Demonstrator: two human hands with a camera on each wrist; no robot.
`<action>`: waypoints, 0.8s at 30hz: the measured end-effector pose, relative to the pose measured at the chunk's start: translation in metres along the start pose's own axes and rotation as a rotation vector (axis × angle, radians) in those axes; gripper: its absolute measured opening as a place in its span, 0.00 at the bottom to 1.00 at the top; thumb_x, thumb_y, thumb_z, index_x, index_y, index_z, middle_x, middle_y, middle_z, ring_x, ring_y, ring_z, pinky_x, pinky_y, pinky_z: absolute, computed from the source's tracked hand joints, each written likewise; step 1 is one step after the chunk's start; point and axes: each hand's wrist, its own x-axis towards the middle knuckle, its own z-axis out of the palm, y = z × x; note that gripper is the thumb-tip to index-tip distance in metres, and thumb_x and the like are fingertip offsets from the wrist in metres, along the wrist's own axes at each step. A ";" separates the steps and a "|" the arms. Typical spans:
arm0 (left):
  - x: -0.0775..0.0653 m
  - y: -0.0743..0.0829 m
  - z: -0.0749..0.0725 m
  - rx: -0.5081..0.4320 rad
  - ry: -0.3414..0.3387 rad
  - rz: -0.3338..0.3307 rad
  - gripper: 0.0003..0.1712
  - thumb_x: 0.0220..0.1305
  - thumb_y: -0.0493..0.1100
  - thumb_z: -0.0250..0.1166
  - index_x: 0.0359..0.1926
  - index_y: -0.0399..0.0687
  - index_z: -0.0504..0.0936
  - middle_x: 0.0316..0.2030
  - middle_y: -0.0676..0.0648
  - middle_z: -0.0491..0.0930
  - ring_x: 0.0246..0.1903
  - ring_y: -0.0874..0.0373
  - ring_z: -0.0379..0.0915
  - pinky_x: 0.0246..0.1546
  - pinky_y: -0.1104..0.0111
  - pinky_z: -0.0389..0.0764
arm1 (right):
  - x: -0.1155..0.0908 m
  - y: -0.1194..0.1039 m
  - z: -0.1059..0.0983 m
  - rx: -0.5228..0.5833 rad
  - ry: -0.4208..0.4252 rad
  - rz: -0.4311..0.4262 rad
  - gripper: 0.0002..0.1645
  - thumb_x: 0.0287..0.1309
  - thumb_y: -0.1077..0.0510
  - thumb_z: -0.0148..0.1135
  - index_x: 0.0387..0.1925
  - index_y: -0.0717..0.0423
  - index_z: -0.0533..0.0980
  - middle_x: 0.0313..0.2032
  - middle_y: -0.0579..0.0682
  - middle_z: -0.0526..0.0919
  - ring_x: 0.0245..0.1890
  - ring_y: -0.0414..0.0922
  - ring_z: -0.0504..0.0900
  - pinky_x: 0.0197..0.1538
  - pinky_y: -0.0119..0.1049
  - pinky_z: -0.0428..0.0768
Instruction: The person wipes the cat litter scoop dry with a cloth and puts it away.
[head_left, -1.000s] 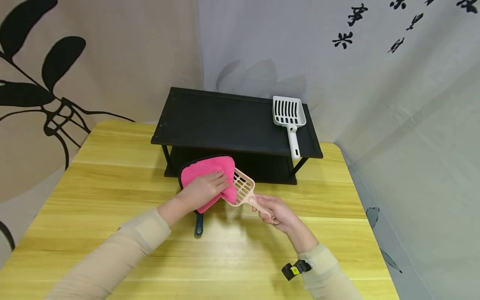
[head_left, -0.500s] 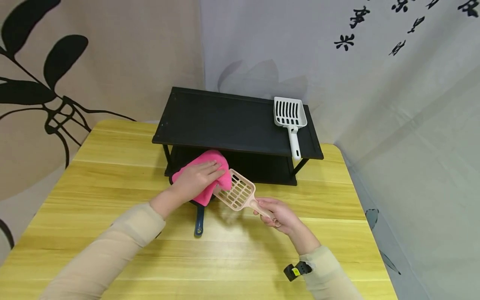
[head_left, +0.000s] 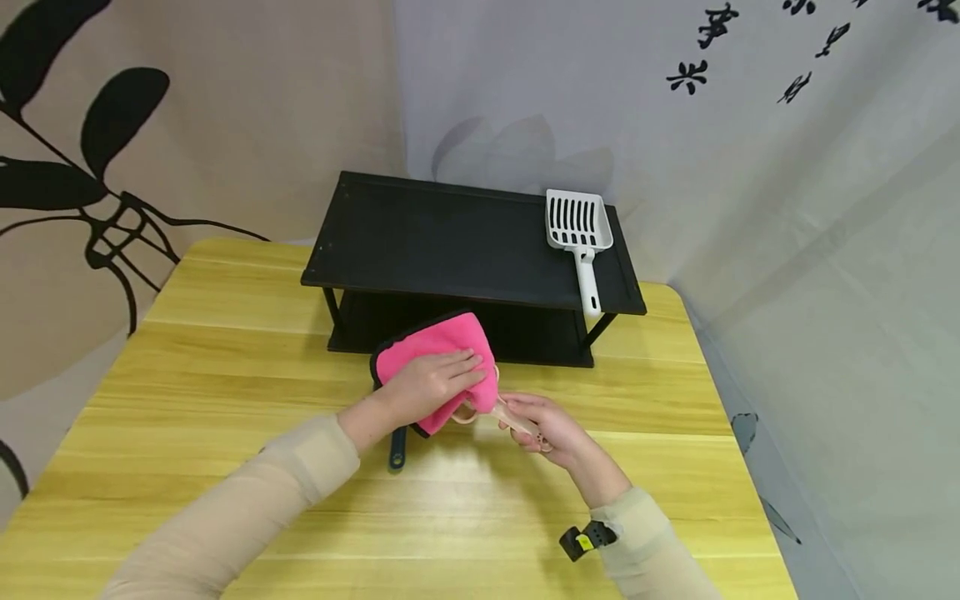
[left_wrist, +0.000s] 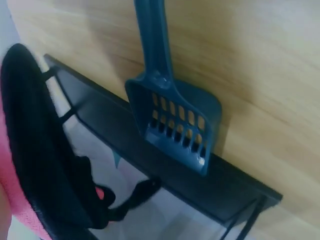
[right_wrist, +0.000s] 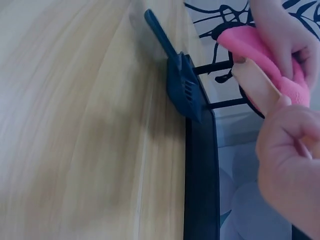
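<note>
The fingers of the right hand (head_left: 543, 425) are clamped round the handle of a pale peach slotted scoop (head_left: 517, 419), while those of the left hand (head_left: 427, 387) lie close together across a pink cloth (head_left: 468, 333), gripping it against the scoop's pan. Behind everything, fabric backdrops (head_left: 285, 100) carry large black leaf shapes at the left and small black characters at the upper right. Before them stands a yellow wood-grain bench (head_left: 450, 525), reaching toward the person, whose two beige sleeves (head_left: 247, 504) come in from the bottom. Toward the bench's far side sits a black two-tier rack (head_left: 442, 237), with a white slotted scoop (head_left: 582, 248) lying near the right end of its top shelf, handle pointing at the person. The pink cloth, black along its edge, is held above the bench in front of the rack's left half, and it covers most of the peach scoop's pan; a bit of the rim shows below the cloth. The peach scoop slants from the right fingers up and leftward, so its pan lies between the two hands. Below the cloth is a dark blue slotted scoop (left_wrist: 172, 95), its pan overlapping the front edge of the lower shelf. Smallest is a black device (head_left: 588, 540) with a yellow patch, at the right wrist.
</note>
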 end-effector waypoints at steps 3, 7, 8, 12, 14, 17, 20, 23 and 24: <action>-0.002 -0.003 0.002 0.027 -0.004 -0.003 0.22 0.50 0.40 0.70 0.49 0.47 0.83 0.48 0.49 0.83 0.52 0.58 0.78 0.53 0.69 0.77 | -0.001 -0.001 0.002 0.008 -0.009 -0.011 0.29 0.71 0.59 0.37 0.67 0.72 0.53 0.26 0.41 0.79 0.13 0.30 0.63 0.14 0.17 0.60; -0.004 -0.006 0.003 0.050 -0.049 -0.019 0.21 0.52 0.38 0.69 0.49 0.48 0.83 0.50 0.48 0.82 0.53 0.57 0.77 0.55 0.68 0.77 | -0.003 -0.002 0.004 0.006 -0.012 -0.018 0.29 0.71 0.60 0.38 0.67 0.73 0.53 0.26 0.41 0.80 0.13 0.30 0.64 0.14 0.17 0.60; -0.005 -0.006 0.004 0.052 -0.059 -0.024 0.20 0.52 0.38 0.69 0.50 0.47 0.83 0.50 0.48 0.82 0.54 0.56 0.77 0.55 0.68 0.76 | -0.003 -0.002 0.004 0.003 -0.009 -0.020 0.29 0.71 0.60 0.38 0.67 0.73 0.52 0.26 0.41 0.80 0.13 0.30 0.64 0.14 0.17 0.60; -0.005 -0.010 0.004 0.050 -0.071 -0.061 0.21 0.53 0.41 0.69 0.50 0.47 0.83 0.52 0.47 0.80 0.56 0.54 0.75 0.57 0.66 0.75 | -0.005 -0.003 0.004 -0.009 0.001 -0.034 0.29 0.71 0.60 0.37 0.67 0.73 0.52 0.26 0.41 0.80 0.12 0.30 0.64 0.14 0.17 0.60; -0.005 -0.012 0.004 0.056 -0.083 -0.078 0.21 0.53 0.41 0.68 0.50 0.47 0.82 0.53 0.46 0.79 0.56 0.54 0.74 0.57 0.66 0.75 | -0.005 -0.004 0.004 -0.010 0.008 -0.039 0.29 0.71 0.60 0.37 0.67 0.72 0.52 0.26 0.42 0.80 0.12 0.30 0.64 0.14 0.17 0.61; -0.008 -0.016 0.003 0.071 -0.093 -0.092 0.20 0.54 0.39 0.67 0.50 0.46 0.82 0.54 0.46 0.79 0.57 0.53 0.74 0.58 0.65 0.75 | -0.005 -0.005 0.004 -0.009 0.012 -0.039 0.29 0.70 0.60 0.38 0.67 0.72 0.52 0.26 0.42 0.80 0.13 0.30 0.64 0.15 0.18 0.61; -0.010 -0.019 0.000 0.072 -0.093 -0.096 0.19 0.54 0.37 0.66 0.50 0.46 0.82 0.53 0.45 0.79 0.56 0.53 0.75 0.57 0.65 0.75 | -0.005 -0.005 0.004 -0.006 0.012 -0.038 0.29 0.70 0.60 0.38 0.67 0.72 0.52 0.26 0.42 0.80 0.13 0.30 0.64 0.15 0.18 0.61; -0.013 -0.023 -0.003 0.060 -0.084 -0.110 0.19 0.54 0.34 0.66 0.49 0.45 0.82 0.52 0.44 0.80 0.54 0.54 0.76 0.55 0.65 0.77 | -0.005 -0.003 0.003 -0.009 0.013 -0.041 0.29 0.70 0.59 0.39 0.67 0.72 0.53 0.26 0.42 0.80 0.13 0.30 0.65 0.15 0.18 0.62; -0.014 -0.024 -0.003 0.060 -0.071 -0.110 0.19 0.53 0.34 0.66 0.49 0.45 0.82 0.51 0.44 0.81 0.53 0.54 0.77 0.54 0.65 0.78 | -0.005 -0.003 0.002 -0.012 0.013 -0.043 0.29 0.70 0.59 0.40 0.67 0.72 0.54 0.26 0.42 0.80 0.13 0.30 0.65 0.15 0.18 0.62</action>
